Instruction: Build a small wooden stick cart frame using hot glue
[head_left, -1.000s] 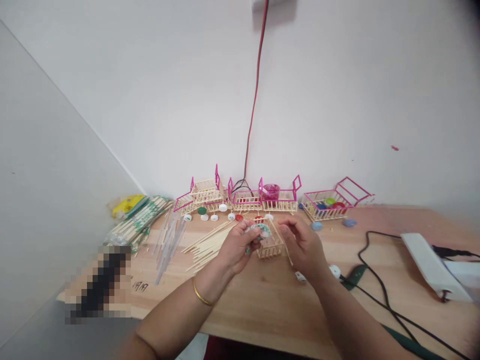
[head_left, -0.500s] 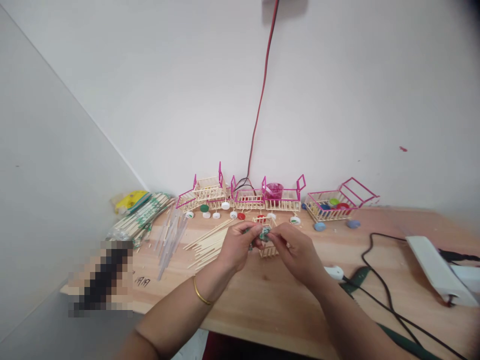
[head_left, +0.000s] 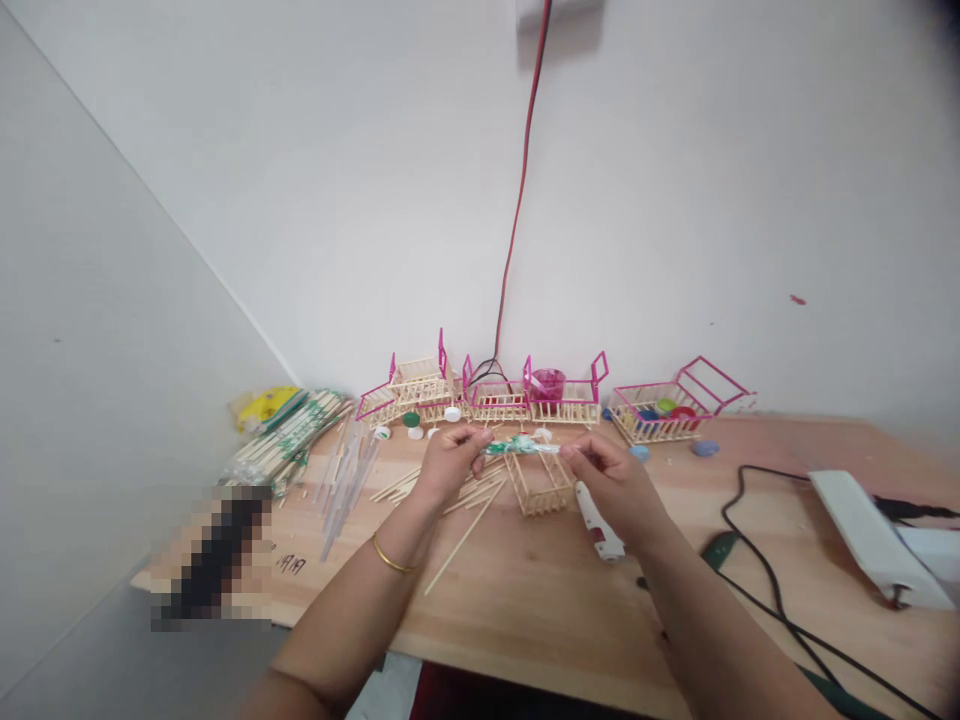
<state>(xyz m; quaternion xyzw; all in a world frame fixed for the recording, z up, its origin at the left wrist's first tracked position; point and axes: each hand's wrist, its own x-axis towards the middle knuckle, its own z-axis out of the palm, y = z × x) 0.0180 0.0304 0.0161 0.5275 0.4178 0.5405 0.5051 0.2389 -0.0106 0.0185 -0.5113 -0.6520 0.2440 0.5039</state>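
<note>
A crumpled green-and-white plastic wrapper (head_left: 520,445) is stretched sideways between my two hands, above the table. The fingertips of my left hand (head_left: 450,465) pinch its left end. My right hand (head_left: 611,485) pinches the other end between thumb and fingers. Just below the wrapper lies a small open frame of wooden sticks (head_left: 546,490). Loose wooden sticks (head_left: 469,535) lie beside it, partly behind my left forearm. A white tool (head_left: 598,525) rests near my right hand, which covers part of it.
Stick-built carts with pink edges (head_left: 566,410) line the wall, on bottle-cap wheels; another cart (head_left: 660,420) holds coloured caps. Wrapped sticks (head_left: 289,440) and clear plastic strips (head_left: 349,485) lie left. A white power strip (head_left: 874,545) and black cords (head_left: 772,570) lie right.
My hands have moved apart, pulling the bunched wrapper out into a longer strip. More of the stick frame, the loose sticks and the white tool shows now.
</note>
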